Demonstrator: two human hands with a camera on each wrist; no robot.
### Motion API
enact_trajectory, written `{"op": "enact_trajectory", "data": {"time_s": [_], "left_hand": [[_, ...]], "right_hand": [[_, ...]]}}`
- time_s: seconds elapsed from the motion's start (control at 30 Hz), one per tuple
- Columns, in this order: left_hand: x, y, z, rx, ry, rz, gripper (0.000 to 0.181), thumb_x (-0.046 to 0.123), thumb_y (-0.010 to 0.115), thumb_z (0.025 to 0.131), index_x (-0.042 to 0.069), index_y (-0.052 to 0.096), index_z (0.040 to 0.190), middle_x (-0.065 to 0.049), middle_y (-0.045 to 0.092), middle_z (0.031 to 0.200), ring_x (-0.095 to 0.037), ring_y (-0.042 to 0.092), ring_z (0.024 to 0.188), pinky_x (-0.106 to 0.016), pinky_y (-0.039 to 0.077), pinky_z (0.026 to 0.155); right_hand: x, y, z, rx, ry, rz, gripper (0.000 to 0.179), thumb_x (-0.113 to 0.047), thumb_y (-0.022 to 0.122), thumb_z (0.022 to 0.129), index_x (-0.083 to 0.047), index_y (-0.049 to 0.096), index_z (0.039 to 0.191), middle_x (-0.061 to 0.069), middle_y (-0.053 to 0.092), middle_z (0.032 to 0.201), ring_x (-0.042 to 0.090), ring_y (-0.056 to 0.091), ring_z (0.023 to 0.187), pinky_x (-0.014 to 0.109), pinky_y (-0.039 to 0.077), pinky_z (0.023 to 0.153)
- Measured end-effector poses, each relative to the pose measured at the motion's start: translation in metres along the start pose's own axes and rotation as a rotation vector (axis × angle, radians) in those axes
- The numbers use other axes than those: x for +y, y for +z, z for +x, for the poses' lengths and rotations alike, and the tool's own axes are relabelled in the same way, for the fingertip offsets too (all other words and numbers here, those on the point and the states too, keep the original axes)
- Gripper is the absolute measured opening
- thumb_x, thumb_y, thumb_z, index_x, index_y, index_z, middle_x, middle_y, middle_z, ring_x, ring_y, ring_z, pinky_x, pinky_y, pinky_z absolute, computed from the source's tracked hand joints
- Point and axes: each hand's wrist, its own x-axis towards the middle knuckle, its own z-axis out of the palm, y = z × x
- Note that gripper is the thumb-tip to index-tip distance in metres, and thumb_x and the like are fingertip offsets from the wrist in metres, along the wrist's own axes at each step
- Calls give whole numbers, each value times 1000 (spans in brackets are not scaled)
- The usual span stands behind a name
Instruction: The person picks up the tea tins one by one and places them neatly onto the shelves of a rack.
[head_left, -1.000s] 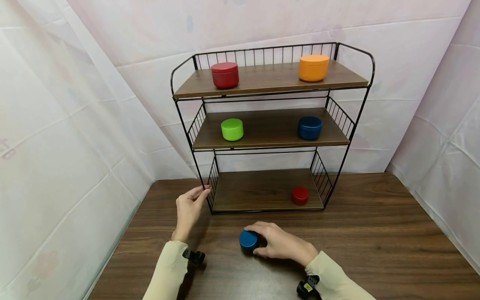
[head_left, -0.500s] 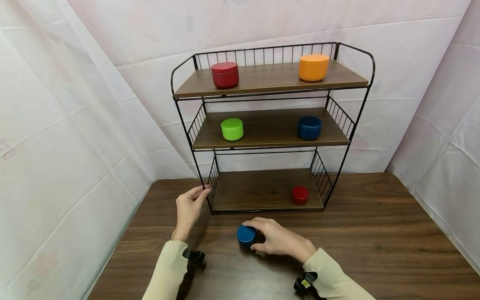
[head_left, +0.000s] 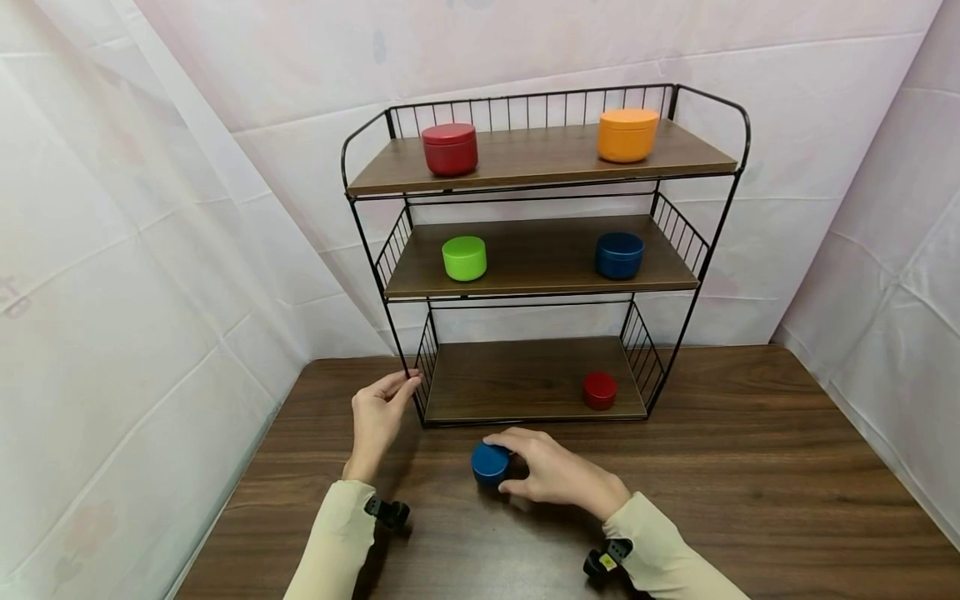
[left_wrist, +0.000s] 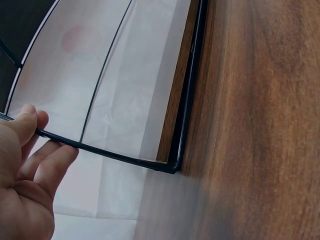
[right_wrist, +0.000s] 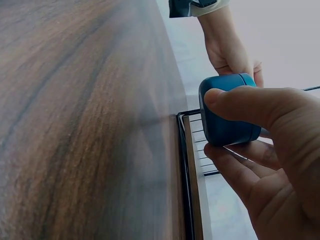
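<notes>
A small round blue tin [head_left: 490,465] is in my right hand [head_left: 558,475], gripped between thumb and fingers in front of the rack's lowest shelf. From the right wrist view, the thumb lies along one side of the blue tin [right_wrist: 227,112] and the fingers hold the other, with a gap showing between tin and table. My left hand [head_left: 378,421] pinches the black wire frame of the three-tier rack [head_left: 536,421] at its lower left post. Close up in the left wrist view, thumb and fingers of the left hand [left_wrist: 32,175] close around the thin black bar [left_wrist: 115,157].
On the top shelf stand a red tin [head_left: 450,152] and an orange tin [head_left: 627,136]. The middle shelf bears a green tin [head_left: 464,259] and a dark blue tin [head_left: 619,256]. A small red tin [head_left: 600,392] sits at the bottom shelf's right. Pale cloth [head_left: 225,208] hangs around the wooden table [head_left: 750,483].
My right hand has moved the blue tin slightly forward and left, closer to the bottom shelf. The left hand stays at the rack's post.
</notes>
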Motion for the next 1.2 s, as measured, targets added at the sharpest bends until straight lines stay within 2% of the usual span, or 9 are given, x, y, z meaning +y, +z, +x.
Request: {"op": "enact_trajectory", "data": {"time_s": [0.17,0.37,0.5,0.73,0.93,1.2], "left_hand": [[0,-1,0,-10,-10,-6,16,8,78,91,2,81,104,-12,80,98,-26,77,90,-9,54,67],[2,-3,1,-21,-6,7,14,15,78,92,9,83,104,-8,80,97,-6,75,86,-10,54,67],[3,-4,1,-18,14,17,15,16,78,92,9,83,104,-8,80,98,2,72,87,-9,54,69],[2,-4,1,-19,12,37,15,15,79,92,8,82,104,-9,80,98,5,71,86,-9,54,67],[2,-4,1,-20,6,54,16,16,79,91,6,82,104,-7,81,98,9,69,86,-8,53,68],[2,-4,1,-19,11,58,15,16,79,91,7,82,104,-6,81,98,5,71,86,-8,52,67]], "right_hand": [[-1,-2,1,4,12,-3,64,-17,82,90,-6,54,146,12,62,140,24,62,127,34,53,104],[-1,-3,2,19,17,-6,65,-17,82,90,-6,54,147,14,61,141,25,62,127,37,54,103],[-1,-5,3,34,22,-8,65,-18,82,90,-7,54,147,14,60,143,26,62,128,40,54,103],[0,-5,6,61,34,1,64,-17,82,89,-8,55,147,12,62,141,24,63,125,42,54,103],[3,-7,7,81,31,25,64,-16,82,89,-4,54,146,11,63,138,22,64,123,37,55,101],[7,-8,8,96,35,47,64,-15,82,89,-2,55,145,10,63,136,22,65,121,35,56,98]]}}
